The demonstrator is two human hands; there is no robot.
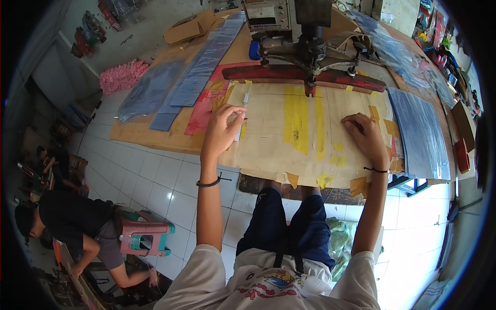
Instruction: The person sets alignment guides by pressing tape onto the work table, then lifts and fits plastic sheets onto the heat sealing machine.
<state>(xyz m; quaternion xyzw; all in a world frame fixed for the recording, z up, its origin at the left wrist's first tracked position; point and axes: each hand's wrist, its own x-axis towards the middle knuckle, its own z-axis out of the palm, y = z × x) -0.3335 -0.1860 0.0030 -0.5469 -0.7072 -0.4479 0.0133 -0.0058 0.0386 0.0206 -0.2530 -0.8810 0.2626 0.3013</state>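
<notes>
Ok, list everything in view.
table: one, brown, ahead
taped sheet: one, tan with yellow tape, table's near side
machine: one, dark metal, table's far side
bar: one, red, under the machine
plastic sheets: several, bluish, table's left and right
cardboard box: at least one, brown, far left
bundle: one, pink, by left wall
stool: count unclear, pink and green, lower left
co-workers: two, dark clothes, left
wristbands: two, dark, one per wrist
left hand: one, bare, sheet's left edge
right hand: one, bare, sheet's right side

A printed white T-shirt (274, 283) goes with navy shorts (264, 219) — and thin dark bracelets (208, 184).
</notes>
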